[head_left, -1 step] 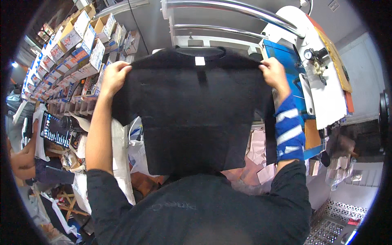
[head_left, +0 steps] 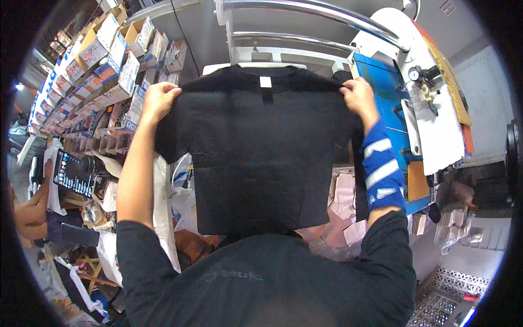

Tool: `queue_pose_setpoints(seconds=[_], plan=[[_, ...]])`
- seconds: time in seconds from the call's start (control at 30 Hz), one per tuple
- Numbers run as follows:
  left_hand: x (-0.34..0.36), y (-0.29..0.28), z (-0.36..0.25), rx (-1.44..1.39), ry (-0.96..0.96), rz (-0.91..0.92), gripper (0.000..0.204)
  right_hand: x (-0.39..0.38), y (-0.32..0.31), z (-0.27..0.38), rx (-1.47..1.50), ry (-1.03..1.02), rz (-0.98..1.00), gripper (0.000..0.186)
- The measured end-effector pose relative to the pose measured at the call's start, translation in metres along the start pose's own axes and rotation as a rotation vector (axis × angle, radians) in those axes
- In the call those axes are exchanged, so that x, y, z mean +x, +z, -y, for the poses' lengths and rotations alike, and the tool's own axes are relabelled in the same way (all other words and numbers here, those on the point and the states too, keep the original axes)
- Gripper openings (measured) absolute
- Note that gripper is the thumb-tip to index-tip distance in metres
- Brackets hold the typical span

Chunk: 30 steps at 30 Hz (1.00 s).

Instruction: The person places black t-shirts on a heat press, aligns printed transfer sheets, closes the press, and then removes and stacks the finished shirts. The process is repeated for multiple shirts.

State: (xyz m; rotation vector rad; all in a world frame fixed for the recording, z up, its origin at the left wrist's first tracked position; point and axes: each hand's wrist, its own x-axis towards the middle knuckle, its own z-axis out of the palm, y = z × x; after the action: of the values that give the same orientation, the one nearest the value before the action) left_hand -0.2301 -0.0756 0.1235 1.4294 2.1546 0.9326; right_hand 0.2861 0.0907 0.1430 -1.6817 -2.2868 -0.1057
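Note:
A black T-shirt (head_left: 261, 158) is spread out in front of me, its collar at the far side and its hem near my chest. A small white label (head_left: 265, 82) shows below the collar. My left hand (head_left: 161, 99) pinches the shirt at its left shoulder. On the opposite shoulder, my right hand (head_left: 358, 97) pinches the cloth the same way. A blue sleeve with white stripes (head_left: 383, 166) wraps my right forearm. Just behind the collar shows the pale edge of a flat board (head_left: 215, 68); the shirt hides whatever else lies under it.
Chrome bars (head_left: 305, 39) cross beyond the shirt. To the right stands a blue-and-white machine (head_left: 379, 87) with a pressure gauge (head_left: 414, 73). Cardboard boxes (head_left: 97, 48) are stacked at left, above a lit screen (head_left: 74, 173) and another person's arm (head_left: 34, 213). A plastic bag (head_left: 184, 204) hangs nearby.
Both hands have come slightly inward, the left to the right and the right to the left. The shirt's collar has dropped a little, uncovering more of the pale edge behind it.

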Motion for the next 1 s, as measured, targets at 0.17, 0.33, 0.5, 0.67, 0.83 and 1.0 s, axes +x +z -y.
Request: queue_pose_setpoints(seconds=[0.17,0.33,0.5,0.67,0.83,1.0], plan=[[0.065,0.090,0.070,0.123,-0.336,-0.132,0.014,0.031,0.158,-0.024,0.488,0.614,0.226,0.024],[0.127,0.121,0.082,-0.328,-0.380,-0.324,0.015,0.101,0.226,-0.034,0.806,0.576,-0.101,0.012],[0.137,0.145,0.063,0.028,-0.196,-0.525,0.018,0.112,0.209,0.015,0.446,0.504,-0.250,0.020],[0.081,0.220,-0.008,0.347,0.694,-0.138,0.042,0.043,0.195,0.143,0.161,-0.388,-0.096,0.050],[0.085,0.222,-0.007,0.603,0.414,-0.147,0.053,0.054,0.205,0.151,0.064,-0.155,0.086,0.062],[0.038,0.150,0.038,0.640,-0.005,-0.078,0.068,0.014,0.158,0.082,-0.057,0.174,0.148,0.070]])
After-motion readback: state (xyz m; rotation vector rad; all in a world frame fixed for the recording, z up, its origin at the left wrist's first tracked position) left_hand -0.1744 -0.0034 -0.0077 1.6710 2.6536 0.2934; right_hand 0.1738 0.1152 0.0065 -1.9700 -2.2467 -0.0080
